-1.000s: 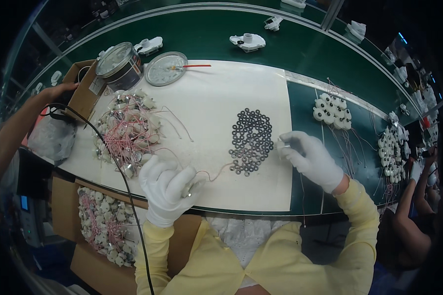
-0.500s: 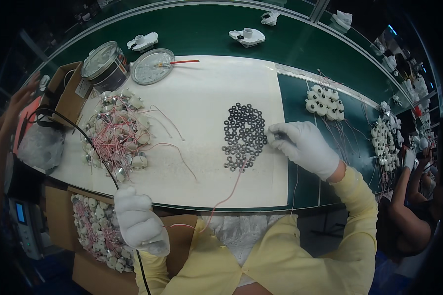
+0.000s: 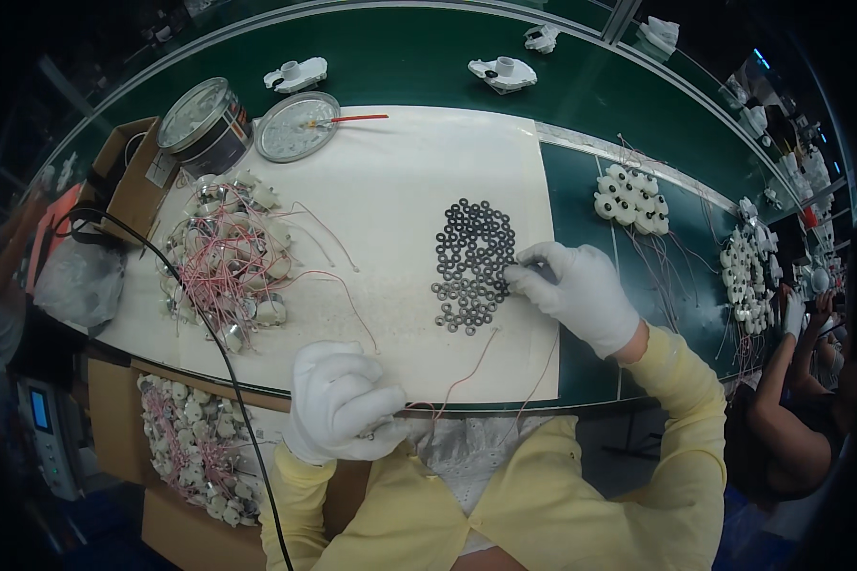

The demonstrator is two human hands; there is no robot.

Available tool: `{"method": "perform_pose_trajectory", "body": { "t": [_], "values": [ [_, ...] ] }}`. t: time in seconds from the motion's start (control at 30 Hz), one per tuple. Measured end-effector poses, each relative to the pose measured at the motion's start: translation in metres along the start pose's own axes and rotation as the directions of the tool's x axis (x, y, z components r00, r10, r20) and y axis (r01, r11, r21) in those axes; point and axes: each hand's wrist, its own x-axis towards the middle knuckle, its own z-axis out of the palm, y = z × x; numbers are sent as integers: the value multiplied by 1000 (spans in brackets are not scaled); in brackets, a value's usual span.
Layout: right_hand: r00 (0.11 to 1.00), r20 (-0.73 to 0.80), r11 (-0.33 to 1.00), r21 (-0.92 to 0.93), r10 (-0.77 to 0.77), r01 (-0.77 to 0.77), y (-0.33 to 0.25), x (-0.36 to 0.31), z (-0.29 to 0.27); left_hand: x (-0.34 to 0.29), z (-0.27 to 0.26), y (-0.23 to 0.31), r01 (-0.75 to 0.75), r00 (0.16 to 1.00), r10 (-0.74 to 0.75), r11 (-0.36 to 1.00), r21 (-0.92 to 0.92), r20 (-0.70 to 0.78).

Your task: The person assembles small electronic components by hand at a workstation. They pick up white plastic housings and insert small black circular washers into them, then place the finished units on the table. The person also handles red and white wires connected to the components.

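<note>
One open carton (image 3: 116,409) of pale wired parts lies at eight o'clock, reading the clock face from the ring patch; at nine, a heap of small wired motors (image 3: 224,249) sits on the white sheet (image 3: 381,200). Toward half past seven, the gloved left hand (image 3: 346,402) is curled around a wired part (image 3: 371,434), mostly hidden, with a pink lead (image 3: 465,376) trailing toward one o'clock from the glove. At the clock's centre lie the dark rings (image 3: 473,249), perhaps bearings or grommets, loosely packed. At three, the gloved right hand (image 3: 573,293) has thumb and forefinger close together at their edge; whether a ring is pinched I cannot tell. The step appears to be picking out one ring; the next move likely calls for a light fingertip pinch, leaving its neighbours undisturbed. At two stand pale housings (image 3: 631,200) with black caps.
</note>
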Motion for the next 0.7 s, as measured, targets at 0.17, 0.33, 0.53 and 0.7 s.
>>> {"method": "perform_pose_trajectory", "body": {
  "t": [0.17, 0.33, 0.53, 0.7],
  "values": [
    [999, -27, 992, -124, -35, 32, 0, -3, 2, 1, 8, -4, -12, 997, 13, 1000, -12, 78],
    [989, 118, 955, -270, -91, 120, -5, -10, -15, -1, 11, -6, 4, 998, -3, 1000, -13, 67],
    [962, 201, 863, -433, -187, 258, -17, -25, -23, 2, 11, -6, 0, 999, 0, 1000, -9, 55],
    [959, 216, 882, -394, -184, 258, -16, -22, -20, 1, 11, -5, 23, 998, -22, 1000, -12, 56]
  ]
}}
